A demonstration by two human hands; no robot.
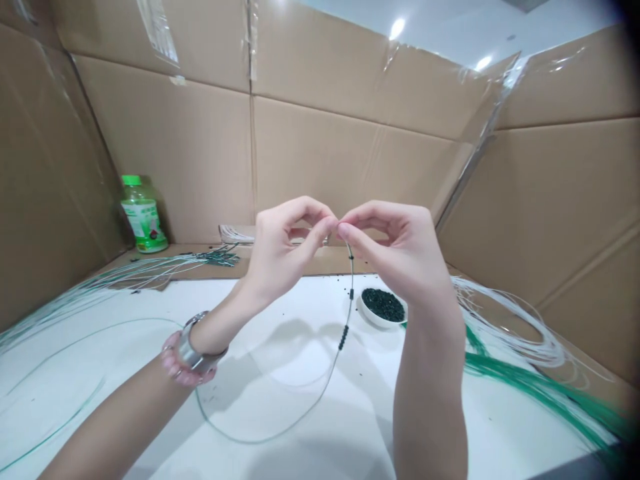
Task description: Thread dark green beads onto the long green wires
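Note:
My left hand (285, 253) and my right hand (395, 253) are raised above the white table, their thumbs and forefingers meeting at the top of a thin grey cord (351, 287). The exact grip on the cord is hidden by my fingertips. The cord hangs down and curves in a loop over the table. Several small black beads (343, 337) sit on it below my hands, with another small dark bead near the top. Just beyond my right wrist, a white bowl (371, 317) holds a heap of black beads (383, 305).
A white table (280, 313) carries a green bundle of cords (525, 380) and loose white cords (510, 320) at right. Cords with dark ends (150, 270) lie at left. A green-capped bottle (143, 217) stands by the cardboard walls (320, 160).

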